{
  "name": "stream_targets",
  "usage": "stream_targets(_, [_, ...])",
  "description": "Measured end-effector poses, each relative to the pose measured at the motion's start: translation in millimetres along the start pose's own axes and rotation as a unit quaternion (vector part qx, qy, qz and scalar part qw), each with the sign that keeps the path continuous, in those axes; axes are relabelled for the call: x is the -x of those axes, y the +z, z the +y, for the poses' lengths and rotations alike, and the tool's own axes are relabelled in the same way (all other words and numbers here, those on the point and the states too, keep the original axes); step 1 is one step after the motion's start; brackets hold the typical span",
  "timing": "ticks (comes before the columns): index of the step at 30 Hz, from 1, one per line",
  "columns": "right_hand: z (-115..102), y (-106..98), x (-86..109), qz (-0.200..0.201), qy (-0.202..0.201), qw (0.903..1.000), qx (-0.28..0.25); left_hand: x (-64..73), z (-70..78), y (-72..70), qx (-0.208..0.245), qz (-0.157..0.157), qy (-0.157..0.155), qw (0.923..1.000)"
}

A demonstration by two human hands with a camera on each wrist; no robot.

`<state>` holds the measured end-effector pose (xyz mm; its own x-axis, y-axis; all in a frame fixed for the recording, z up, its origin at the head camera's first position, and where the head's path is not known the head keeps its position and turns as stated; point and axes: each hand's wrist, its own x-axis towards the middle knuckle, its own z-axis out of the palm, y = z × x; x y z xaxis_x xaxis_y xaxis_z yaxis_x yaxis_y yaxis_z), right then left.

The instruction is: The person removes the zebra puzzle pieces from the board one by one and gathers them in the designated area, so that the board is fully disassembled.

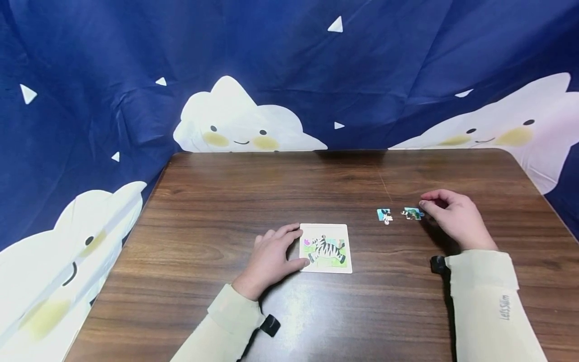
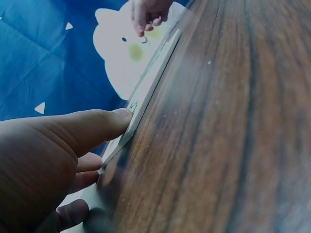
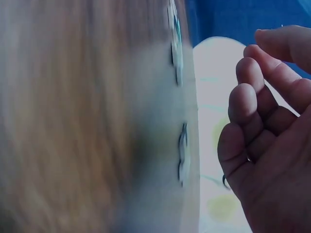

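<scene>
A square white-framed zebra puzzle board (image 1: 325, 227) lies on the table. My left hand (image 1: 273, 254) rests at its left side, with the thumb on the frame near the lower left corner and the fingertips at the upper left edge. In the left wrist view the thumb (image 2: 95, 127) presses on the board's rim. To the right of the board lie a blue-and-white puzzle piece (image 1: 384, 215) and a green-and-blue puzzle piece (image 1: 413, 213). Just right of the latter hovers my right hand (image 1: 457, 218), its fingers loosely bent and holding nothing.
The brown wooden table (image 1: 217, 201) carries the board and pieces. Behind it hangs a blue cloth (image 1: 280, 50) with smiling clouds and white triangles. A black strap mount (image 1: 270, 326) sits at the left wrist, and another strap mount (image 1: 438, 264) at the right.
</scene>
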<state>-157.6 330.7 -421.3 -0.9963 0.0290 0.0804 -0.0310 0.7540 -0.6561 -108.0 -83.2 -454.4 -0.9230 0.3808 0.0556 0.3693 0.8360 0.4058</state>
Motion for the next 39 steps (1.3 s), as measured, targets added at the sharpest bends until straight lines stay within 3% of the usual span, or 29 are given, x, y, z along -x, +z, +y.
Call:
stream_targets(8, [-24, 15, -0.5, 0.008, -0.054, 0.9983, 0.019, 0.9, 1.2, -0.6, 0.008, 0.004, 0.0, 1.0])
stream_targets(15, [-52, 39, 0.9, -0.015, -0.095, 0.9954, 0.005, 0.7, 0.6, 0.3, 0.006, 0.008, 0.004, 0.9999])
stream_targets(21, [-69, 60, 2.8, -0.03, -0.135, 0.9904, 0.004, 0.6, -1.5, -1.6, 0.003, -0.011, 0.012, 0.9999])
stream_targets(28, [-87, 76, 7.5, -0.075, -0.156, 0.9849, 0.009, 1.0, -3.5, -4.6, 0.007, -0.041, 0.018, 0.999])
stream_targets(31, [-93, 84, 10.0, -0.088, -0.165, 0.9823, -0.001, 1.1, -3.1, -3.4, 0.003, -0.038, 0.014, 0.9992])
stream_targets(39, [-110, 106, 15.2, -0.17, -0.15, 0.972, -0.062, -2.3, -2.3, -1.4, -0.006, -0.023, 0.01, 0.9997])
